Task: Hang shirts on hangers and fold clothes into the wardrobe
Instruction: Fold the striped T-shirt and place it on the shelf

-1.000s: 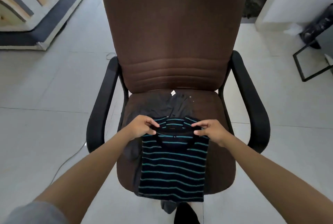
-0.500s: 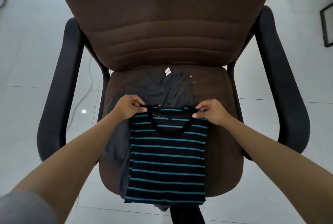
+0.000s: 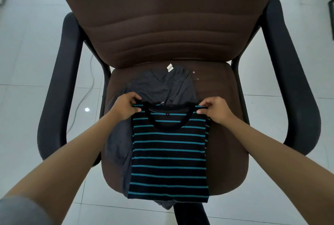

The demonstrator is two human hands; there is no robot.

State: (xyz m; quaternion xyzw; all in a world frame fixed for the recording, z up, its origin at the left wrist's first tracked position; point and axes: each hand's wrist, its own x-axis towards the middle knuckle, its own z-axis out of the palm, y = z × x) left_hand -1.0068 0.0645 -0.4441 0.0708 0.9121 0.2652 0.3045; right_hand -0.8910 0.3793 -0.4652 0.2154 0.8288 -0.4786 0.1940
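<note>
The striped shirt (image 3: 169,154), black with teal bands, lies on the seat of the brown chair (image 3: 229,152), folded into a narrow panel with its sleeves tucked out of sight. Its round black collar faces up and away from the person, and its hem reaches the front edge of the seat. The 2 shoulder corners sit inside the person's grips. The left hand (image 3: 124,109) pinches the left shoulder, thumb on top of the fabric near the collar and the other fingers curled beneath the edge. The right hand (image 3: 216,109) pinches the right shoulder the same way, fingertips wrapped over the teal band at the corner. Both corners look slightly raised off the layer below, while the rest of the shirt lies flat.

Under it lies a grey garment (image 3: 162,87), spread toward the backrest and spilling out to the left of the striped shirt; a small white label (image 3: 169,67) shows at its far edge. A bit of the grey cloth also hangs past the front of the seat.

The 2 black armrests (image 3: 59,87) flank the seat. White floor tiles (image 3: 27,62) surround the chair, and a pale cable (image 3: 85,96) trails across them at left.
</note>
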